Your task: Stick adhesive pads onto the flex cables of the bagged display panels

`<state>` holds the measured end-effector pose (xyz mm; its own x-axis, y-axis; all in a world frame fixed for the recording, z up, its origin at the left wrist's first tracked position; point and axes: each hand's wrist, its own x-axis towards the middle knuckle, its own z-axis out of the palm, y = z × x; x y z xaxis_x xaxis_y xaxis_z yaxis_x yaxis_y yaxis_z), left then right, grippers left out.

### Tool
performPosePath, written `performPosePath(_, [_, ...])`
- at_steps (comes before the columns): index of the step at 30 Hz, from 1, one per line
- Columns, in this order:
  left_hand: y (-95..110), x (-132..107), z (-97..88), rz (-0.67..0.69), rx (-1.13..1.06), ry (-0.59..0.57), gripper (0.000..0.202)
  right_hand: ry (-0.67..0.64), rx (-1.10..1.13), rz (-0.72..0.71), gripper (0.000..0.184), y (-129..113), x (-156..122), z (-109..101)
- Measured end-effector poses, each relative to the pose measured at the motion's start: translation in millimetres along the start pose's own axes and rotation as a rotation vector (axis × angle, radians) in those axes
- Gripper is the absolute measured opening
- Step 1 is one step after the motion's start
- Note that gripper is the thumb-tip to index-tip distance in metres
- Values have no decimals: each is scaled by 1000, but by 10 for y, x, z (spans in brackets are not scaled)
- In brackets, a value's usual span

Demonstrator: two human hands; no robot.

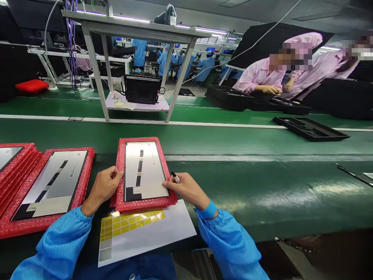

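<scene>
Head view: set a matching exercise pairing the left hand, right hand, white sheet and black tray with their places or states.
Things:
1 left hand
2 right hand
3 white sheet
4 black tray

Places or states:
A on the green belt, far right
B pinching a marker
C gripping the left edge of the red-wrapped panel
D partly under that panel

Pairs: 1C, 2B, 3D, 4A

From where I stand, the right hand [186, 189] hides most of a pen [175, 177], and a red-wrapped panel [145, 206] covers the top of a white sheet [148, 237]. A stack of panels [14, 171] runs off the left edge, a dark strip [355, 174] off the right. Print on the next panel [72, 167] is too small to read, and what the distant workers [205, 68] handle is too small to tell.
</scene>
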<state>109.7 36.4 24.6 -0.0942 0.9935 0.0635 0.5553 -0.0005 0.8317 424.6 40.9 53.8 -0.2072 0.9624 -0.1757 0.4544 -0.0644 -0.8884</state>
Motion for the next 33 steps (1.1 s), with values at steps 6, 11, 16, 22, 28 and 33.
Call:
performPosePath(6, [230, -32, -33, 49, 16, 90, 36, 362, -22, -121, 54, 314, 156, -86])
performPosePath(11, [262, 17, -30, -14, -102, 67, 41, 753, -39, -123, 58, 764, 443, -222])
performPosePath(16, [150, 38, -15, -153, -350, -39, 51, 955, -50, -130, 55, 1027, 527, -268])
performPosePath(22, [198, 56, 29, -256, -567, -140, 57, 951, -35, -136, 51, 1103, 519, -267])
performPosePath(28, [317, 55, 13, -237, -626, -169, 67, 960, -75, -85, 47, 1129, 526, -297])
performPosePath(33, [61, -118, -653, -315, -484, -93, 71, 992, -63, -66, 44, 1105, 493, -309])
